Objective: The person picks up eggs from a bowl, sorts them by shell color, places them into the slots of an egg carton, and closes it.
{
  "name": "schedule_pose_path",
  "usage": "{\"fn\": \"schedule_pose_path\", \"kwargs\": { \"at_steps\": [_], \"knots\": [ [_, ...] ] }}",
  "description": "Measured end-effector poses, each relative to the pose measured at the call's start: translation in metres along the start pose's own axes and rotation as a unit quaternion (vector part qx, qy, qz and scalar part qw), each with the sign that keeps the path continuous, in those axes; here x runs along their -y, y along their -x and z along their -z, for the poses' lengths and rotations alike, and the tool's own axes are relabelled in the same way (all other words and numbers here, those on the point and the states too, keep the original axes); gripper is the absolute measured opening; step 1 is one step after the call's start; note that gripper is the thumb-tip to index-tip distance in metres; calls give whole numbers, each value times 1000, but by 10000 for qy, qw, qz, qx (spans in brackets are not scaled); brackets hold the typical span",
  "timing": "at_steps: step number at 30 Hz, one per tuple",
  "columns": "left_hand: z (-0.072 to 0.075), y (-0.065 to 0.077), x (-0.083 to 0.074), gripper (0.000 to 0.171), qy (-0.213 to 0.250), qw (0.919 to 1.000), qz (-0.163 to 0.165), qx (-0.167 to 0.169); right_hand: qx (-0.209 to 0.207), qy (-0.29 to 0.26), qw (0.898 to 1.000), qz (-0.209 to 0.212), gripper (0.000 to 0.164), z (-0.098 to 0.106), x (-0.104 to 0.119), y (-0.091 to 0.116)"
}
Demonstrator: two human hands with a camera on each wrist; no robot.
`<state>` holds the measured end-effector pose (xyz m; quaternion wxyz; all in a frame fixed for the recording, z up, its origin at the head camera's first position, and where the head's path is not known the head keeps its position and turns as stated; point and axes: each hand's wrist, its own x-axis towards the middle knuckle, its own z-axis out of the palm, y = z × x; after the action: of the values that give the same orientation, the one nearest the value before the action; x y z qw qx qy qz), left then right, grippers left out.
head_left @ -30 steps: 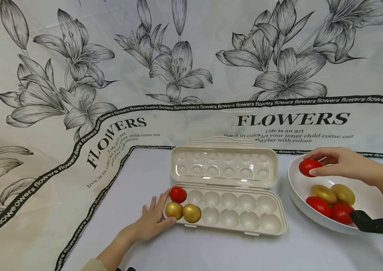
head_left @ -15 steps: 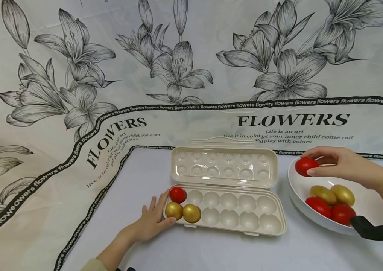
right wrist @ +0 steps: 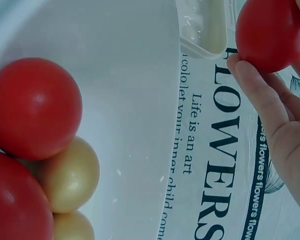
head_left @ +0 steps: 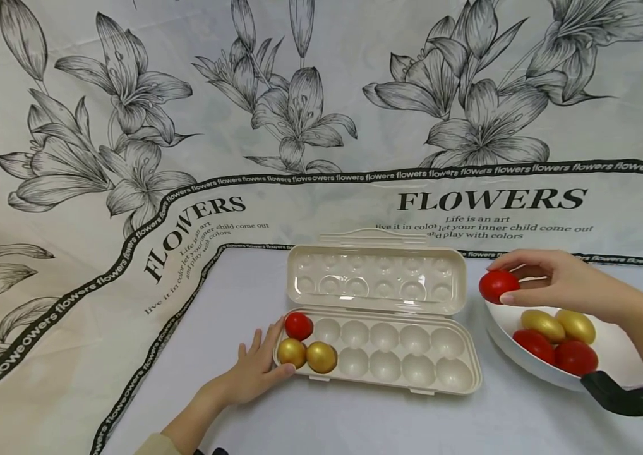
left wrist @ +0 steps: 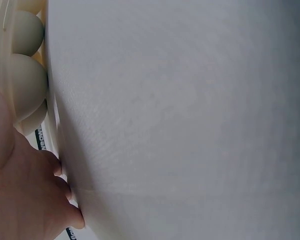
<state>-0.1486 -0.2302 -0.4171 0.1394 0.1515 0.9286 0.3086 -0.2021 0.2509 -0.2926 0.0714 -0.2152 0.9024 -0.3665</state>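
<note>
My right hand (head_left: 560, 284) pinches a red egg (head_left: 499, 287) between thumb and fingers, over the left rim of a white bowl (head_left: 503, 344). In the right wrist view the same red egg (right wrist: 271, 35) is held at the fingertips. Two gold eggs (head_left: 543, 325) and two red eggs (head_left: 576, 358) lie in the bowl. My left hand (head_left: 253, 373) rests with spread fingers against the left end of an open egg carton (head_left: 401, 366). At that end of the carton sit one red egg (head_left: 299, 325) and two gold eggs (head_left: 321, 357).
The carton's lid (head_left: 378, 278) lies folded back behind its tray. A white tablecloth (head_left: 355, 423) covers the table, and a flower-printed cloth (head_left: 299, 126) hangs behind and along the left. A black strap (head_left: 619, 395) is on the right wrist.
My right hand has moved left with the red egg, from above the inside of the bowl to its left rim. The left hand and the carton have stayed in place.
</note>
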Motion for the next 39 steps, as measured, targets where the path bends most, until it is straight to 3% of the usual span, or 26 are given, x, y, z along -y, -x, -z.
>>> {"fn": "schedule_pose_path", "kwargs": {
  "at_steps": [12,23,39],
  "knots": [
    [0,0,1,85,35,10000,-40,15,42,18,9998,199,39,-15,15,-3],
    [0,0,0,85,49,10000,-34,16,185,-420,9969,647,40,-32,28,-13],
    [0,0,0,85,68,10000,-7,26,578,-766,9933,649,39,-51,48,-36]
  ]
}}
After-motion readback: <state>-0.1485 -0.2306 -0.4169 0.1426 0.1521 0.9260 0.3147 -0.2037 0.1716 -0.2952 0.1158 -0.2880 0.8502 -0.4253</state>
